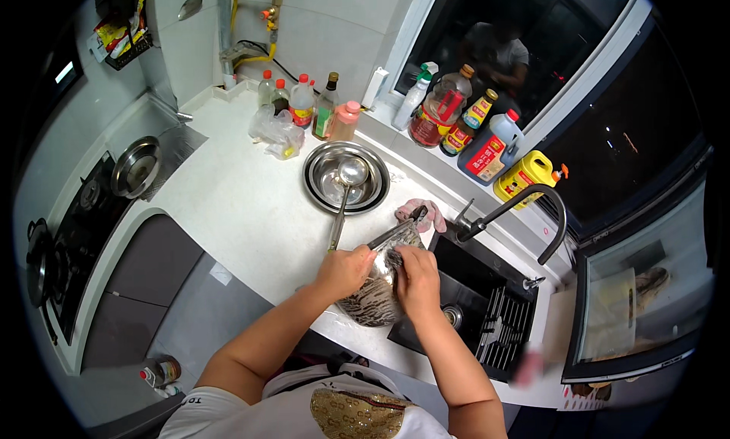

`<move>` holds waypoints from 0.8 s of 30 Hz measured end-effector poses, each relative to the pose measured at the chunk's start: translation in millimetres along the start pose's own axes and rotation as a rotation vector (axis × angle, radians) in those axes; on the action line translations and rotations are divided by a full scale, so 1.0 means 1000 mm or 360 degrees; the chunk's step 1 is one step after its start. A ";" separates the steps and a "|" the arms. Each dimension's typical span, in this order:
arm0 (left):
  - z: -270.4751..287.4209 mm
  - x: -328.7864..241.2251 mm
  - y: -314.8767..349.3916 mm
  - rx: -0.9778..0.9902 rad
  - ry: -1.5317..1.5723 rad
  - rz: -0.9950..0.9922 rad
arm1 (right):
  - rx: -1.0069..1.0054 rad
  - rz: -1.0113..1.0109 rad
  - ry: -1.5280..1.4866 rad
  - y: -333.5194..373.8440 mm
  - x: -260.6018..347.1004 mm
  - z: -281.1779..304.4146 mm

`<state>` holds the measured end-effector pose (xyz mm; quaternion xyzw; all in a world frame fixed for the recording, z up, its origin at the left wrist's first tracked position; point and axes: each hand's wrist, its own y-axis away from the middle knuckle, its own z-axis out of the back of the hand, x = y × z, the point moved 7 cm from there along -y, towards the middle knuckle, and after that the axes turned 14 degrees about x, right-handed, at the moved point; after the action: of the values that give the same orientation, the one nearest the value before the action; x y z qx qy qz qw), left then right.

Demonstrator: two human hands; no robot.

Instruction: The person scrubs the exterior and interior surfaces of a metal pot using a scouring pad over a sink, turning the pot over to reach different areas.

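A round metal pan (370, 300) with a shiny, black-streaked surface is tilted over the counter beside the sink. My left hand (346, 271) is closed at its left side, near a dark bar-like handle (395, 232) that runs up to the right. My right hand (418, 279) is closed with fingertips pressed to the pan, on a dark, crumpled scouring pad (393, 259). Beyond the pan, a ladle (352, 173) rests in nested steel basins (308, 182), its handle pointing back toward my left hand. A pink cloth (427, 214) lies near the sink's corner.
The black sink (437, 287) with a dark faucet (553, 211) and a drain rack (502, 325) is on the right. Bottles (327, 108) and a plastic bag (277, 133) stand at the back. More bottles (487, 150) line the windowsill. A gas stove (87, 226) is at left.
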<state>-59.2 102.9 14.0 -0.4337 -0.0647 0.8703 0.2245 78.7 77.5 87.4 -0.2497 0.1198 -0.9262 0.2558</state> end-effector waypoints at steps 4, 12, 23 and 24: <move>-0.001 0.000 -0.005 0.0039 -0.0022 0.0010 | 0.0015 -0.0241 -0.0164 -0.022 -0.017 0.000; 0.000 0.002 -0.008 0.0131 -0.0007 -0.0036 | -0.0034 -0.0445 0.0007 -0.029 -0.026 -0.002; -0.007 0.010 -0.011 0.0187 -0.0036 -0.0024 | 0.0039 -0.0541 0.0019 -0.021 -0.019 -0.003; -0.008 0.011 -0.010 0.0202 -0.0031 -0.0032 | 0.0070 -0.0493 0.0015 -0.019 -0.011 -0.005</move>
<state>-55.5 115.7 4.0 -0.4095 -0.0157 0.8745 0.2596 76.3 99.6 85.4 -0.2553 0.0606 -0.9581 0.1146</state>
